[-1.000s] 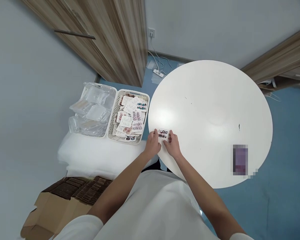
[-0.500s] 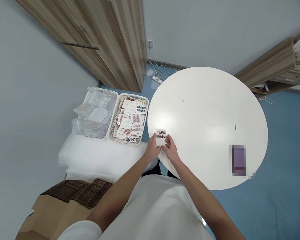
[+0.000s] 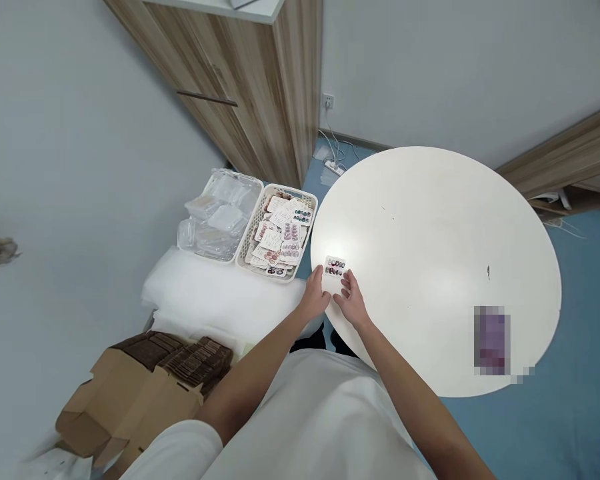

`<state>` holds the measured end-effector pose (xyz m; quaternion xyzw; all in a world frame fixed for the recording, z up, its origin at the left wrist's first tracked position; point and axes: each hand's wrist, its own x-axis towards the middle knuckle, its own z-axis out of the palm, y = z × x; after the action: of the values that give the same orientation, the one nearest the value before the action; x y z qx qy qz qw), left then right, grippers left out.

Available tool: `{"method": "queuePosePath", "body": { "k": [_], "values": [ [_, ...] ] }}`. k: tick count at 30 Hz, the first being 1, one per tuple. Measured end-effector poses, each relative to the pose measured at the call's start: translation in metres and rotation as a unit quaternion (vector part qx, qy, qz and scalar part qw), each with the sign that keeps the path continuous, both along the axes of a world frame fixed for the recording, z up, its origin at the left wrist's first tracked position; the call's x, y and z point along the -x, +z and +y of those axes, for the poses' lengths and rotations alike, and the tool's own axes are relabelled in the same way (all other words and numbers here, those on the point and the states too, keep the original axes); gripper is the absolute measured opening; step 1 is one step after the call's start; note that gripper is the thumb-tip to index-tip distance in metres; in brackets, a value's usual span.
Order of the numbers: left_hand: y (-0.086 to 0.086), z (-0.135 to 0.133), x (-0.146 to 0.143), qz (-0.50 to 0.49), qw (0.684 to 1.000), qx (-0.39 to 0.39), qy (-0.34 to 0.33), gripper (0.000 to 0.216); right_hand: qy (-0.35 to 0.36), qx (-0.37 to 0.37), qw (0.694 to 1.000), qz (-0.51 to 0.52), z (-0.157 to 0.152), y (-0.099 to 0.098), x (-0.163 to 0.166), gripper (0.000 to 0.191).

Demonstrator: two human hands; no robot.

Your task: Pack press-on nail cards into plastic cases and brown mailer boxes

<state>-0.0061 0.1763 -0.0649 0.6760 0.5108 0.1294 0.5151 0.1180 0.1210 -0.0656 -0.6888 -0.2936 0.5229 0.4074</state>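
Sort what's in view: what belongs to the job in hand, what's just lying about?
Likely in the job:
small card with glossy pieces, between left hand and right hand
similar cards in the white basket
round table

Seemingly just lying about:
blurred purple item
power strip
cardboard box
clear plastic packs, though unsure
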Motion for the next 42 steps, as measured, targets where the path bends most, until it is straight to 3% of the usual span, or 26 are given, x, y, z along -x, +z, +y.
{"method": "queuePosePath", "body": {
  "k": [5, 13, 17, 22, 28, 31, 35, 38, 42],
  "values": [
    [0.008, -0.025, 0.013, -0.006, 0.999, -0.008, 0.051, 0.063, 0.048, -0.006, 0.999, 0.015, -0.007, 0.007, -0.008, 0.081],
    [0.012, -0.106, 0.055, -0.008, 0.982, 0.085, 0.169, 0.04, 0.079, -0.005, 0.996, 0.027, -0.025, 0.009, -0.019, 0.076],
    [0.019, -0.114, 0.072, -0.03, 0.968, 0.091, 0.23, 0.033, 0.103, 0.006, 0.994, -0.043, -0.025, 0.021, -0.021, 0.07],
    [0.034, -0.072, 0.097, -0.075, 0.953, 0.039, 0.291, 0.039, 0.174, -0.08, 0.977, -0.096, 0.012, 0.057, -0.002, 0.052],
    [0.056, 0.007, 0.151, -0.089, 0.913, -0.046, 0.396, 0.039, 0.327, -0.118, 0.933, -0.094, 0.098, 0.082, 0.083, 0.036],
    [0.061, 0.051, 0.188, -0.119, 0.866, -0.052, 0.483, 0.046, 0.35, -0.155, 0.915, -0.127, 0.149, 0.084, 0.132, 0.035],
    [0.055, 0.102, 0.229, -0.184, 0.816, 0.023, 0.548, 0.057, 0.38, -0.189, 0.895, -0.137, 0.212, 0.082, 0.188, 0.047],
    [0.046, 0.125, 0.242, -0.216, 0.804, 0.063, 0.55, 0.061, 0.407, -0.175, 0.887, -0.132, 0.245, 0.075, 0.222, 0.055],
    [0.037, 0.137, 0.243, -0.236, 0.802, 0.087, 0.541, 0.056, 0.436, -0.169, 0.877, -0.112, 0.266, 0.054, 0.253, 0.055]
  ]
}}
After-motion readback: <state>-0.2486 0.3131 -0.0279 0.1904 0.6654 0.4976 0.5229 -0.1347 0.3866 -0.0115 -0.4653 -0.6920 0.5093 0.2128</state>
